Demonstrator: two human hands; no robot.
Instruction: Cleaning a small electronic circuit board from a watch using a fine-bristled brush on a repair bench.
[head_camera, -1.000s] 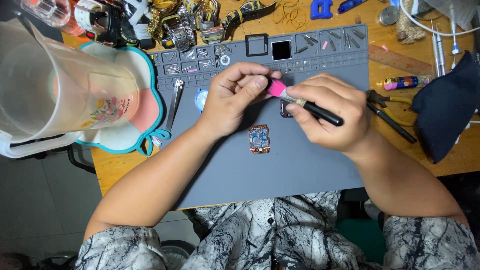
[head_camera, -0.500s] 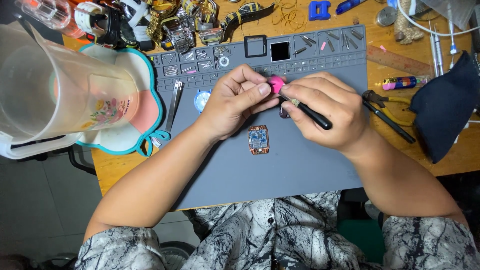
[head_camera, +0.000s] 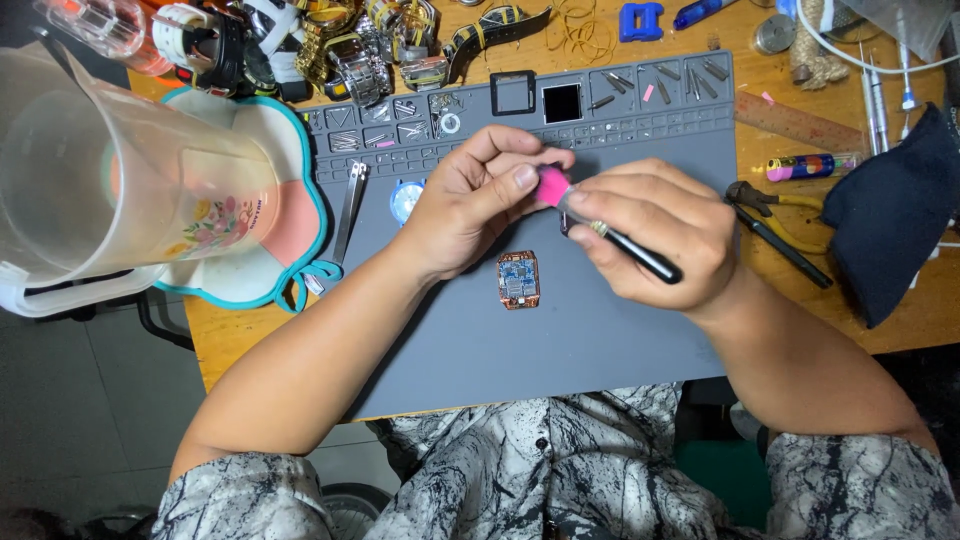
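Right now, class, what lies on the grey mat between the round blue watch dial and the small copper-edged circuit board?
In the head view, the left hand lies between the blue dial and the circuit board.

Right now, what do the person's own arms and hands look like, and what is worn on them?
Both arms are bare up to short sleeves of a grey-and-white marbled shirt. The left hand and right hand wear no gloves; no watch or bracelet shows on either wrist.
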